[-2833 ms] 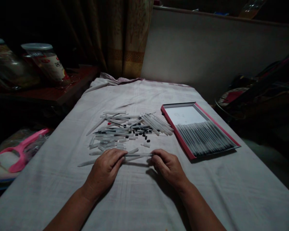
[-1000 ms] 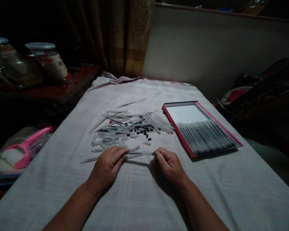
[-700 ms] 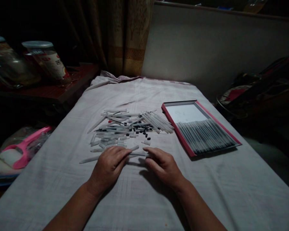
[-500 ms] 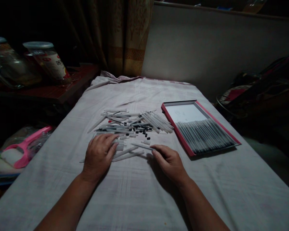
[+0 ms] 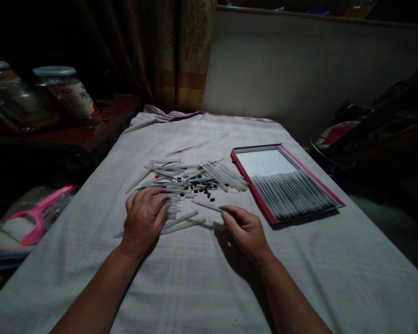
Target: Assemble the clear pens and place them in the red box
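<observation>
Head camera is looking down at the right hand [image 5: 246, 228], whose thumb and fingertips are pinching one thin clear plastic pen tube [image 5: 206, 205] by its near end. The tube is sticking out to the left of the pinch, just above the white cloth [image 5: 209, 278], pointing towards the other hand. The left hand [image 5: 144, 217] is lying palm down, fingers loosely together, on a scatter of short clear plastic caps [image 5: 172, 209]; whether it is gripping anything underneath cannot be told. Two long frosted tubes [image 5: 183, 222] are lying side by side between the hands, touching the left fingertips, and a third is poking out beside the left wrist.

Beyond the hands, a loose heap of clear pen barrels [image 5: 216, 174] is lying mixed with small black plugs [image 5: 202, 187], too many to count. To the right, one flat red-edged tray [image 5: 254, 183] is holding a tight row of finished pens [image 5: 292, 195] in its near half. Two lidded glass jars [image 5: 68, 93] are standing on the dark shelf at the far left, with one pink plastic handle [image 5: 38, 208] lying below them.
</observation>
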{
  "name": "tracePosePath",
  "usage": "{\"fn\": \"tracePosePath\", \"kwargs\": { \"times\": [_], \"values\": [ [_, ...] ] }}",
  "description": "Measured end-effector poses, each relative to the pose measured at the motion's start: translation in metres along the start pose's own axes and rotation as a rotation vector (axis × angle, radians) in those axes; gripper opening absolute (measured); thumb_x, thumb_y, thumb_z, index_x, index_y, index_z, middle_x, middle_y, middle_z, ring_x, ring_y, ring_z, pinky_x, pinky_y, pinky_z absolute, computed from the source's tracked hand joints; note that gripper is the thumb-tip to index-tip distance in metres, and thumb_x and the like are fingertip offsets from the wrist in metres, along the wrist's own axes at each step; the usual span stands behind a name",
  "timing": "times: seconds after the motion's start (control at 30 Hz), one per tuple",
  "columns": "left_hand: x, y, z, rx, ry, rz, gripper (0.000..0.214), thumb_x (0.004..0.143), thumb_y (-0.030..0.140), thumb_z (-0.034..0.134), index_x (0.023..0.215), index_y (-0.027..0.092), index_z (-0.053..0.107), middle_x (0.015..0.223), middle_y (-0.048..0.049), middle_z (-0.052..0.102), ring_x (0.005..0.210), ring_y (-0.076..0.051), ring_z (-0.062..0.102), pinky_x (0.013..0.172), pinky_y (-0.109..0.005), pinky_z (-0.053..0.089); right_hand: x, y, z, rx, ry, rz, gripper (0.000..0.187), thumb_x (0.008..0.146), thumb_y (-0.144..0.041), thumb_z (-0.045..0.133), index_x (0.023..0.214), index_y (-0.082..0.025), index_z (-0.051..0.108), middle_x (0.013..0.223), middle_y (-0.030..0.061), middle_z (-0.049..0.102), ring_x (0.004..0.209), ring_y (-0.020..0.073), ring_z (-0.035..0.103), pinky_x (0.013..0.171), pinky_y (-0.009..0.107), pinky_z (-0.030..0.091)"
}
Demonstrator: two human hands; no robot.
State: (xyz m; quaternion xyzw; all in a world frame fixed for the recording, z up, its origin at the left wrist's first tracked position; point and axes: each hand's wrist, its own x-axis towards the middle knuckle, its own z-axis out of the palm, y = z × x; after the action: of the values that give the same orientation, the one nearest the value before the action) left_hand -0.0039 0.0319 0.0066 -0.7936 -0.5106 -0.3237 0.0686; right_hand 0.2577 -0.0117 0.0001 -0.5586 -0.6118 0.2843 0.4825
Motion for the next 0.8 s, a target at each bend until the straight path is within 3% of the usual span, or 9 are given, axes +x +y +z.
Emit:
{"fn": "tracePosePath", "kwargs": {
  "times": [0.17, 0.5, 0.7, 0.8],
  "values": [
    [-0.006, 0.009, -0.003, -0.197, -0.032, 0.075, 0.018, 0.096, 0.031, 0.05, 0.102, 0.023, 0.065, 0.093, -0.0041, 0.074, 0.091, -0.021, 0.065, 0.086, -0.037, 0.045, -0.002, -0.011, -0.004, 0.03, -0.031, -0.073, 0.019, 0.084, -0.027, 0.061, 0.091, -0.02, 0.077, 0.083, 0.0072, 0.076, 0.075, 0.0196, 0.071, 0.066, 0.028, 0.055],
    [-0.009, 0.017, -0.002, -0.27, -0.071, 0.132, 0.015, 0.096, 0.028, 0.054, 0.102, 0.021, 0.065, 0.092, -0.0043, 0.074, 0.09, -0.021, 0.065, 0.085, -0.036, 0.045, -0.001, -0.009, -0.001, -0.004, -0.1, -0.09, 0.019, 0.084, -0.025, 0.06, 0.09, -0.019, 0.077, 0.084, 0.0082, 0.076, 0.076, 0.0197, 0.071, 0.07, 0.029, 0.056],
    [-0.011, 0.025, -0.001, -0.321, -0.231, 0.207, 0.018, 0.096, 0.031, 0.054, 0.103, 0.02, 0.066, 0.091, -0.0043, 0.073, 0.085, -0.019, 0.065, 0.078, -0.034, 0.046, 0.003, -0.007, -0.013, -0.056, -0.437, 0.018, 0.023, 0.086, -0.026, 0.06, 0.098, -0.019, 0.078, 0.08, 0.0059, 0.075, 0.073, 0.0175, 0.069, 0.069, 0.028, 0.052],
    [-0.013, 0.031, 0.0, -0.356, -0.232, 0.218, 0.017, 0.096, 0.03, 0.054, 0.101, 0.018, 0.066, 0.088, -0.0044, 0.072, 0.082, -0.019, 0.064, 0.076, -0.033, 0.046, 0.003, -0.005, -0.015, -0.084, -0.485, 0.031, 0.024, 0.089, -0.027, 0.058, 0.101, -0.019, 0.077, 0.084, 0.0062, 0.075, 0.078, 0.0178, 0.068, 0.073, 0.028, 0.05]
  ]
}}
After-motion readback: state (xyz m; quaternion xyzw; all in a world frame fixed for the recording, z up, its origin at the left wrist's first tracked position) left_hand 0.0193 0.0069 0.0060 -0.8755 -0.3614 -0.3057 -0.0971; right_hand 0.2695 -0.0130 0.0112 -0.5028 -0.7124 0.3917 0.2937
